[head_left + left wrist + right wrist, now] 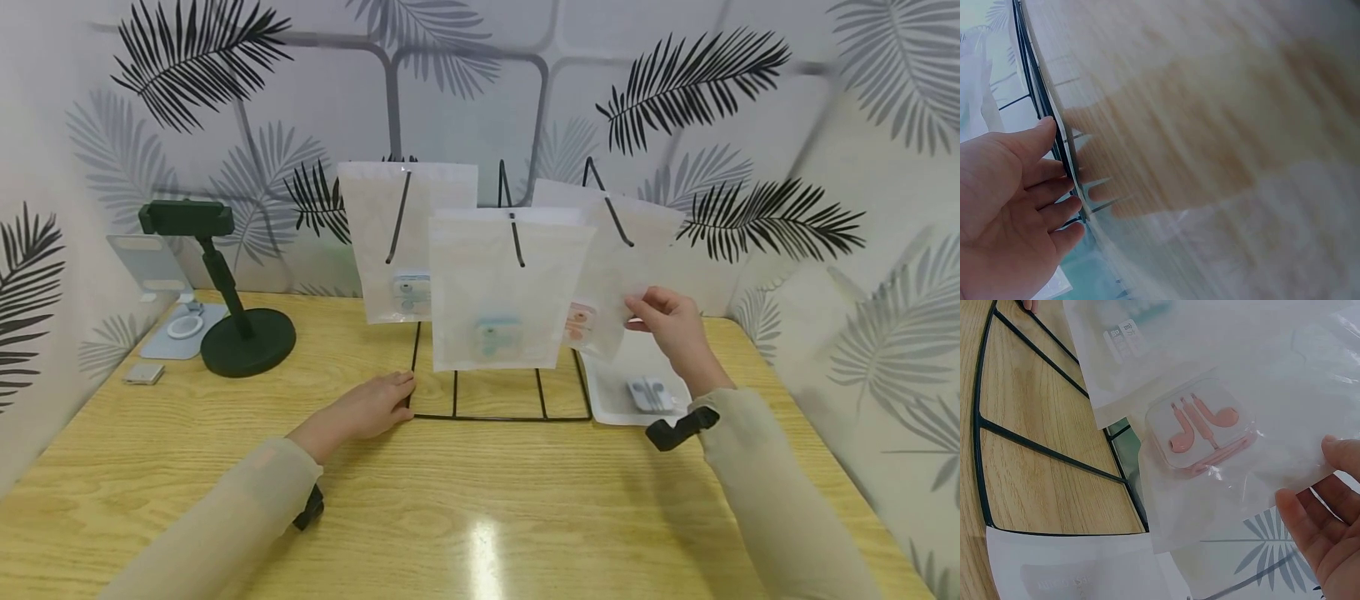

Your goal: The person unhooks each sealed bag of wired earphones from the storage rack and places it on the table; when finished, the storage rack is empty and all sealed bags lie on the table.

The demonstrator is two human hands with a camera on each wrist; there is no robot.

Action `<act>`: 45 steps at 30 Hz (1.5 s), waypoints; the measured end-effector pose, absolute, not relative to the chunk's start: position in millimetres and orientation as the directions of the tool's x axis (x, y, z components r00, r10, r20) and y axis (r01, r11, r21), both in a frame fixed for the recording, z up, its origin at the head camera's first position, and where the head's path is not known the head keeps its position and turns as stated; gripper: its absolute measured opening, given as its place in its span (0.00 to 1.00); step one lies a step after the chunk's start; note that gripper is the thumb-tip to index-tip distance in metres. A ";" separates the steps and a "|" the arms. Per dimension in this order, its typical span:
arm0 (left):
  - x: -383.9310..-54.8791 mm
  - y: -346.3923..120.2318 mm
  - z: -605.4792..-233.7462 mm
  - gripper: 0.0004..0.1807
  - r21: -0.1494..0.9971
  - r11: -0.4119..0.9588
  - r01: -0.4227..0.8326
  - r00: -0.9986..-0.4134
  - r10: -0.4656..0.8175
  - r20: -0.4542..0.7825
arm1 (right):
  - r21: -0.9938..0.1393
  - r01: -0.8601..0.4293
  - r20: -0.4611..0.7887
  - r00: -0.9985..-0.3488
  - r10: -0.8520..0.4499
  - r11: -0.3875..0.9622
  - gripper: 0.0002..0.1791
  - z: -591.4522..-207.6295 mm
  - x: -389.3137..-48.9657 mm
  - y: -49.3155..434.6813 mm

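A black wire display rack stands on the table, with frosted zip bags hanging from its hooks. My left hand holds the base at its front left corner, thumb and fingertips at the wire. At the right, my right hand pinches the side edge of a hanging bag between thumb and fingers. Inside that bag, pink earphones lie in a clear case. The front middle bag holds a teal set, and the back left bag a blue one.
A white tray at the rack's right holds a boxed pair of white earphones. To the left stand a dark green phone stand, a pale folding stand and a small flat box. A patterned wall rises behind the table.
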State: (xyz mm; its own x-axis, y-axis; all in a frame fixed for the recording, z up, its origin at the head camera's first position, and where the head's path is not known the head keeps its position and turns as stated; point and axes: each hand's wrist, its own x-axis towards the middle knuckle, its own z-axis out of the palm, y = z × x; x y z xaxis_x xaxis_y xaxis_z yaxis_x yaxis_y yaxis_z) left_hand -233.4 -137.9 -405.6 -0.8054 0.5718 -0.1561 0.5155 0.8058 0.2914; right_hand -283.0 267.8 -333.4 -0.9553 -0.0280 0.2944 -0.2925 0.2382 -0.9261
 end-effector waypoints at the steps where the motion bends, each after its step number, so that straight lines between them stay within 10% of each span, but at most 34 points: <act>1: -233.4 -138.0 -405.7 0.30 0.292 0.805 0.516 -0.805 0.572 -0.155 | -0.927 -0.293 0.296 -0.955 -0.025 0.232 0.09 -333.5 -282.6 267.9; 45: -233.6 -137.8 -405.2 0.29 0.290 0.800 0.525 -0.801 0.579 -0.148 | -0.903 -0.373 0.393 -0.917 0.062 0.212 0.09 -326.2 -234.4 279.2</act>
State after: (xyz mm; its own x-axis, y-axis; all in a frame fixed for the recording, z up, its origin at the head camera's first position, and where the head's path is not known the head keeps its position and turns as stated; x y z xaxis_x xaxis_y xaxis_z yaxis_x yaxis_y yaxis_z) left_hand -233.6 -137.8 -405.2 -0.8015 0.5793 -0.1483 0.5248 0.8003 0.2901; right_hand -234.4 279.2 -326.2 -0.9174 0.0621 0.3930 -0.3726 0.2124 -0.9033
